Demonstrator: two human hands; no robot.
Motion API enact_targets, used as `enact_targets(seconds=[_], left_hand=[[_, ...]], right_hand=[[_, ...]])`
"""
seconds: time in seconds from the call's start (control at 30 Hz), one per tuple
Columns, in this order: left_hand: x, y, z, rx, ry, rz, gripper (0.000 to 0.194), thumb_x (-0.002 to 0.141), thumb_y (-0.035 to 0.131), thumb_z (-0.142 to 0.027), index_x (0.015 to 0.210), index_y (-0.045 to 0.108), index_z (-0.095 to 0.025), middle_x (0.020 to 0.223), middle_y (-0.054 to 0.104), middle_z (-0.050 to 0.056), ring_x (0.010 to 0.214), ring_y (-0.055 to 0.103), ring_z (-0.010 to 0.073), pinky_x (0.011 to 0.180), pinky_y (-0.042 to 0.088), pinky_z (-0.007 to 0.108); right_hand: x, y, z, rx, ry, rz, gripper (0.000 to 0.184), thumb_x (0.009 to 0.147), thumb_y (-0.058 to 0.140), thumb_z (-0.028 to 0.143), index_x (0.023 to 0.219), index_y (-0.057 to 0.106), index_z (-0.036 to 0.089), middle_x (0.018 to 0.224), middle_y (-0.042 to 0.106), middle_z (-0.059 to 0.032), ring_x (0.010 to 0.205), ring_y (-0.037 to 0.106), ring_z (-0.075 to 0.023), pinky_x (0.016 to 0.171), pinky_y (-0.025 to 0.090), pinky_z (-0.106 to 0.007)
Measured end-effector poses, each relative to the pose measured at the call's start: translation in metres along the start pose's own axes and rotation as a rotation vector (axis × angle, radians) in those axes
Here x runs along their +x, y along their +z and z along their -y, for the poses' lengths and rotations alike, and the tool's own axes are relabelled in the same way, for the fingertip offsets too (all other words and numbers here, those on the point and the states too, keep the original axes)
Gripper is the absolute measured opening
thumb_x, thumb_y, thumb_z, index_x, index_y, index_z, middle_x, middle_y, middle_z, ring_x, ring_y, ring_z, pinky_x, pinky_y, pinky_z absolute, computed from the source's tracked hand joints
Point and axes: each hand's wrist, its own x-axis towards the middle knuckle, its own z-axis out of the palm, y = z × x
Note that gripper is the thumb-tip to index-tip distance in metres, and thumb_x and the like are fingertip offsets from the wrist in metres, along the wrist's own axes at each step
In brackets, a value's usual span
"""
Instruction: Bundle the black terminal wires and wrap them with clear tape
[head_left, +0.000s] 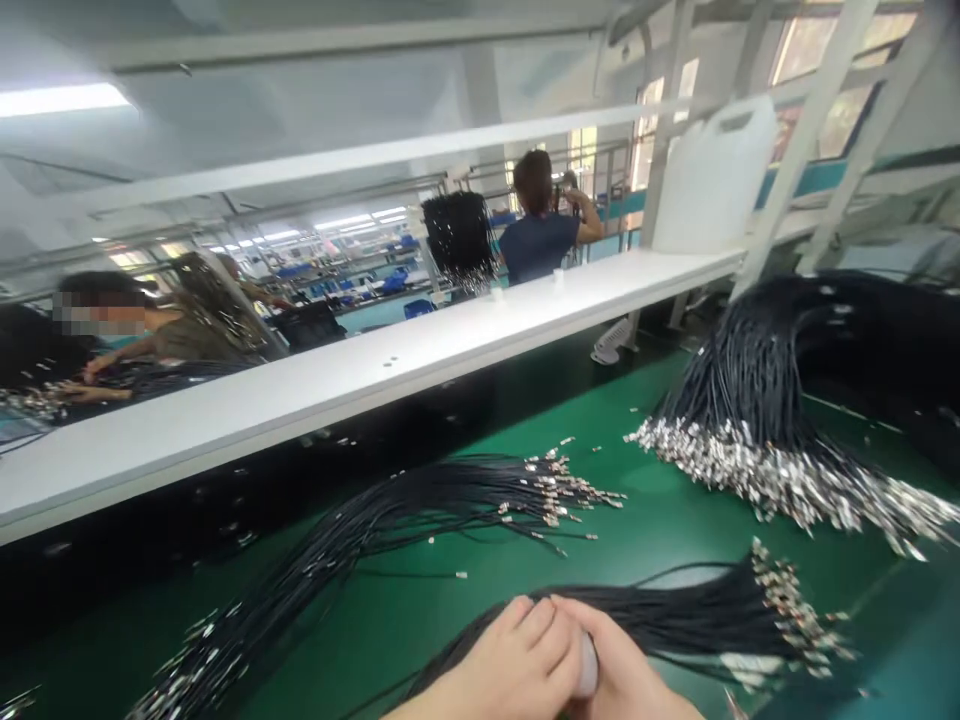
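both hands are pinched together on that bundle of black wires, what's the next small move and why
Probably slide the right hand along the wire bundle toward its metal terminals, while the left hand holds: the ends look uneven and splayed.

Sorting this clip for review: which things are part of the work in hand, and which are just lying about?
In hand:
left hand
right hand
gripped wire bundle

Lying about:
loose wire bundle
big wire heap
white shelf
white jug
green table
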Motion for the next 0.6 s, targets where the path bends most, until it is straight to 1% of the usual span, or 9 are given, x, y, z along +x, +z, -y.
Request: enact_targets(seconds=[0.07,0.13,0.17,0.23,0.3,0.4,0.47,0.53,0.6], left_hand=[[-0.004,-0.010,0.016,-0.091,-0.093,-0.067,0.043,0.094,0.046,-0.023,0.136,0.050,-0.016,0.112,0.067,0.016,0.107,0.060,0.0263,0.092,0.048,0.039],[-0.005,-0.020,0.027,-0.394,-0.313,-0.132,0.042,0.094,0.048,-0.036,0.133,0.054,-0.022,0.110,0.064,0.015,0.101,0.061,0.0253,0.087,0.050,0.037],[-0.004,-0.023,0.030,-0.636,-0.463,-0.183,0.044,0.091,0.051,-0.046,0.128,0.058,-0.024,0.108,0.063,0.015,0.097,0.061,0.0257,0.083,0.051,0.037],[0.003,-0.026,0.031,-1.147,-0.729,-0.306,0.061,0.080,0.052,-0.070,0.115,0.064,-0.022,0.100,0.062,0.015,0.088,0.062,0.0265,0.073,0.052,0.037],[0.015,-0.028,0.031,-1.550,-0.899,-0.395,0.079,0.075,0.035,-0.086,0.106,0.066,-0.020,0.091,0.062,0.015,0.078,0.062,0.0256,0.064,0.051,0.037],[0.031,-0.050,0.039,-2.052,-1.033,-0.463,0.083,0.083,0.015,-0.081,0.095,0.066,-0.017,0.085,0.063,0.014,0.070,0.061,0.0195,0.059,0.050,0.031],[0.034,-0.080,0.059,-2.330,-1.071,-0.603,0.070,0.088,0.026,-0.073,0.093,0.066,-0.016,0.089,0.065,0.013,0.073,0.062,0.0160,0.064,0.052,0.026],[0.030,-0.115,0.095,-2.237,-1.081,-0.886,0.053,0.091,0.042,-0.063,0.100,0.065,-0.016,0.096,0.066,0.011,0.078,0.063,0.0158,0.071,0.054,0.027],[0.019,-0.146,0.146,-1.745,-1.068,-1.177,0.041,0.084,0.061,-0.050,0.107,0.060,-0.017,0.099,0.067,0.009,0.083,0.064,0.0191,0.078,0.054,0.034]], right_hand=[[-0.002,0.012,0.017,-0.036,0.037,0.091,0.028,0.056,0.078,0.041,0.061,0.060,0.020,0.063,0.062,-0.0029,0.057,0.057,-0.0154,0.055,0.047,-0.026],[-0.008,0.023,0.035,-0.200,-0.106,0.184,0.029,0.060,0.079,0.046,0.063,0.065,0.020,0.067,0.063,-0.0042,0.062,0.059,-0.0184,0.060,0.049,-0.029],[-0.011,0.028,0.042,-0.320,-0.246,0.205,0.029,0.063,0.078,0.048,0.064,0.068,0.021,0.069,0.064,-0.0053,0.066,0.060,-0.0206,0.063,0.050,-0.032],[-0.016,0.035,0.053,-0.604,-0.643,0.176,0.026,0.072,0.074,0.049,0.065,0.071,0.024,0.075,0.066,-0.0078,0.075,0.062,-0.0253,0.070,0.052,-0.037],[-0.018,0.040,0.062,-0.884,-1.082,0.069,0.021,0.079,0.068,0.045,0.071,0.075,0.028,0.083,0.068,-0.0101,0.083,0.063,-0.0291,0.077,0.052,-0.042],[-0.016,0.048,0.075,-1.199,-1.581,-0.055,0.014,0.083,0.067,0.033,0.090,0.078,0.035,0.090,0.072,-0.0084,0.089,0.066,-0.0299,0.084,0.051,-0.045],[-0.013,0.052,0.084,-1.328,-1.752,-0.045,0.023,0.083,0.066,0.026,0.099,0.076,0.038,0.093,0.073,-0.0063,0.087,0.069,-0.0276,0.084,0.052,-0.043],[-0.010,0.051,0.091,-1.363,-1.815,-0.038,0.027,0.084,0.065,0.024,0.104,0.075,0.039,0.098,0.074,-0.0056,0.086,0.070,-0.0265,0.084,0.053,-0.041],[-0.006,0.041,0.090,-1.371,-1.782,-0.039,0.025,0.083,0.064,0.027,0.104,0.075,0.037,0.101,0.073,-0.0060,0.091,0.070,-0.0282,0.084,0.055,-0.041]])
